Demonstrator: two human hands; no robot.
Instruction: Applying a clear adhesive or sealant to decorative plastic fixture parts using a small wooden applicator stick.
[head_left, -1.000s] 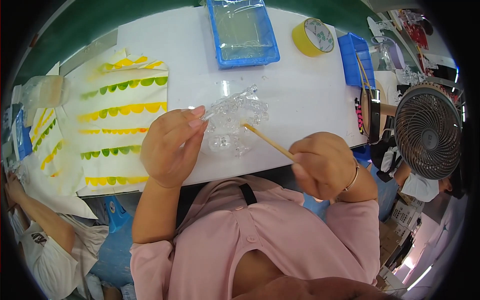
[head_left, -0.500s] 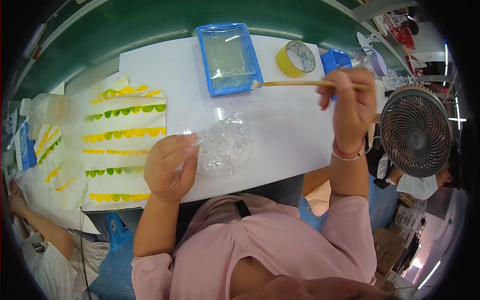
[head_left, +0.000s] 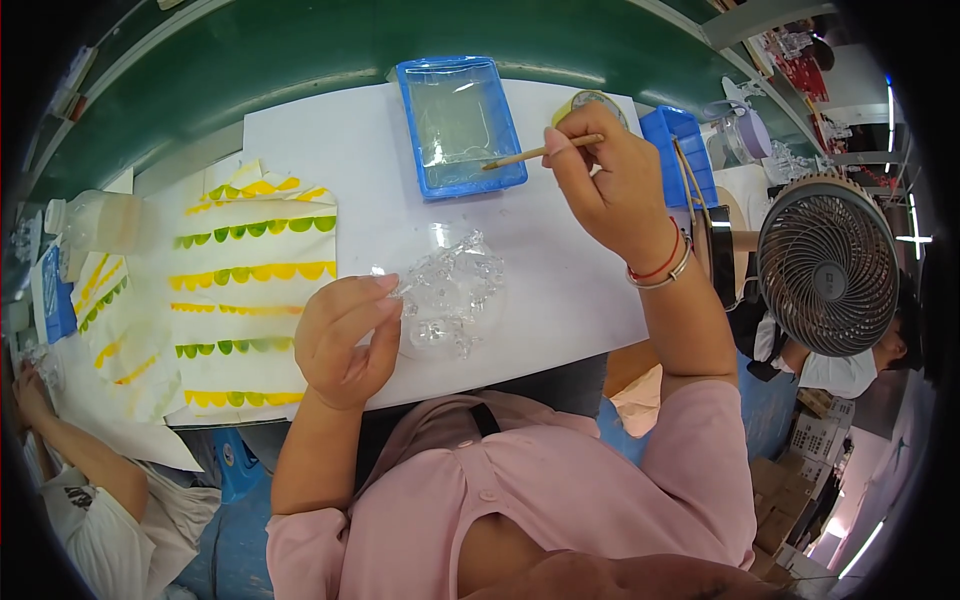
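Observation:
Between finger and thumb, my left hand (head_left: 343,340) pinches the edge of a clear, glossy plastic piece (head_left: 452,290) with a bumpy, branching outline, held low over the white table sheet. My right hand (head_left: 612,185) grips a thin wooden brush (head_left: 522,157) near its middle. The brush's tip points left and lies over the near part of a blue-rimmed tray (head_left: 473,191), which contains a clear liquid or gel; whether the tip is dipped in it I cannot tell. Behind my right hand, a roll of yellow tape (head_left: 590,99) is partly hidden.
Paper with yellow and green scalloped strips (head_left: 255,270) covers the left side. At right are a blue bin (head_left: 685,150), more wooden sticks (head_left: 692,180), a lidded jar (head_left: 745,135) and a black fan (head_left: 830,265). Another person's arm (head_left: 85,455) rests at far left.
My right hand has moved left and slightly down from beside the blue bin, carrying the brush tip from the tray's corner in over the tray. My left hand and the clear piece have barely moved.

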